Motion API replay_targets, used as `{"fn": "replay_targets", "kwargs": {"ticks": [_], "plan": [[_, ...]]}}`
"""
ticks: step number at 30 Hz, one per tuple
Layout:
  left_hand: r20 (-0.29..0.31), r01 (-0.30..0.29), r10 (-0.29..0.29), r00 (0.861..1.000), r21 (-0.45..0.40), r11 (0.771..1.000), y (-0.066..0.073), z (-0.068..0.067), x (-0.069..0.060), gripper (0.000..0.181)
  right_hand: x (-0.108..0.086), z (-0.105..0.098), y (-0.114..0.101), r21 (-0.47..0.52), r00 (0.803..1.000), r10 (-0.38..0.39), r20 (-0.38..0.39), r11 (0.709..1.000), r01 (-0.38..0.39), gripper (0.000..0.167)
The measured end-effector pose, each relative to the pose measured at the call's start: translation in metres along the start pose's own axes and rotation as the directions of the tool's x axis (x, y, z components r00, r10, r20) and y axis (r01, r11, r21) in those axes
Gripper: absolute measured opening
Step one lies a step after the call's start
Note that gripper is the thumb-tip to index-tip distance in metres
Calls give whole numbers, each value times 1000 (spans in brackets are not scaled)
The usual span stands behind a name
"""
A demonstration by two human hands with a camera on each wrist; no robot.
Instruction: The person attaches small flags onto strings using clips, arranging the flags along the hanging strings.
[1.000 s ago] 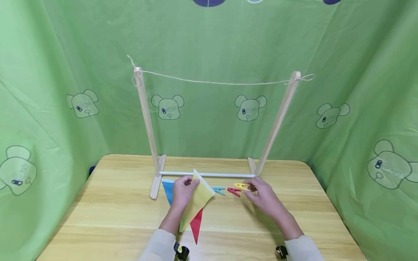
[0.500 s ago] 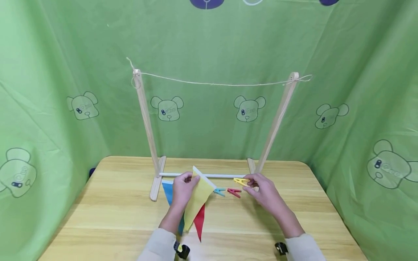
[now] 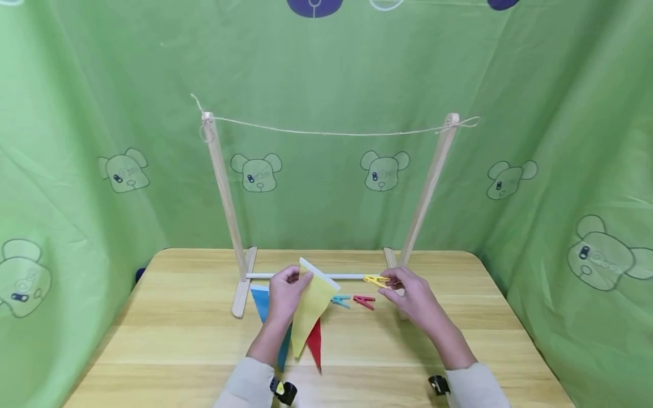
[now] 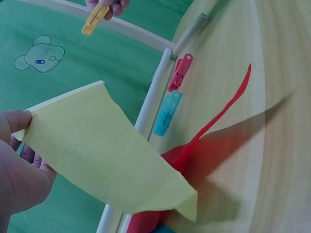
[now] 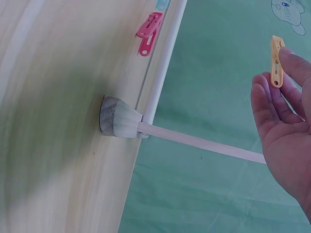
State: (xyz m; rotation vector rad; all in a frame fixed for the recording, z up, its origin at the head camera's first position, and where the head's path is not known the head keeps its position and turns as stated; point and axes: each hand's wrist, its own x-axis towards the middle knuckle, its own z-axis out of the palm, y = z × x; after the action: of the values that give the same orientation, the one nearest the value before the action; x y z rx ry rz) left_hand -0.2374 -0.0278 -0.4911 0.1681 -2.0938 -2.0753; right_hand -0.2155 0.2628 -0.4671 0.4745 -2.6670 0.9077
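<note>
1. Green sheeting (image 3: pixel 326 68) encloses the workspace and fills the upper frame. It carries printed bear-head outlines (image 3: pixel 258 174); each bears small lettering, too faint to read with certainty.
2. Light wood-grain bench (image 3: pixel 168 340) occupies the lower frame.
3. Two wooden posts (image 3: pixel 223 192) rise at centre left and centre right. A sagging string (image 3: pixel 326 134) is tied between their tops; a white rod (image 3: pixel 352 276) joins their bases.
4. Left hand (image 3: pixel 287 292), lower centre: thumb and fingers pinch the yellow pennant (image 3: pixel 312 309) near one end of its white-banded edge. Its tip points toward the bottom of the frame.
5. Right hand (image 3: pixel 412 292), right of centre: thumb and fingers pinch the yellow clip (image 3: pixel 374 279) above the bench.
6. Blue clip (image 3: pixel 340 301) and red clip (image 3: pixel 364 302) lie on the bench near the centre, between the hands, blue to the left.
7. Blue pennant (image 3: pixel 259 303) and red pennant (image 3: pixel 315 343) show partly behind the left hand and the yellow pennant, lower centre left.
</note>
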Motion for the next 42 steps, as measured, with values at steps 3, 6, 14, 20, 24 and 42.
{"fn": "replay_targets", "kwargs": {"ticks": [3,6,14,20,24,42], "plan": [[-11,-1,1,1000,-22,1000,3,0,0,18,0,-3,-1,4,1000,-14,0,1000,14,31],[-24,3,-4,1000,-37,999,6,-2,0,22,1,-6,-2,7,1000,-29,2,1000,29,31],[-20,17,-19,1000,-94,995,14,-1,5,24,7,-20,-5,-14,999,-53,-4,999,53,31],[-21,8,-11,1000,-131,991,22,4,10,21,16,-32,-8,-42,997,-69,-15,997,68,30],[-15,12,-14,1000,-152,988,28,8,10,20,20,-40,-9,-66,999,-48,-23,997,47,31],[46,20,-9,999,-225,974,45,22,12,13,34,-72,-12,-100,986,-126,-109,988,115,31]]}}
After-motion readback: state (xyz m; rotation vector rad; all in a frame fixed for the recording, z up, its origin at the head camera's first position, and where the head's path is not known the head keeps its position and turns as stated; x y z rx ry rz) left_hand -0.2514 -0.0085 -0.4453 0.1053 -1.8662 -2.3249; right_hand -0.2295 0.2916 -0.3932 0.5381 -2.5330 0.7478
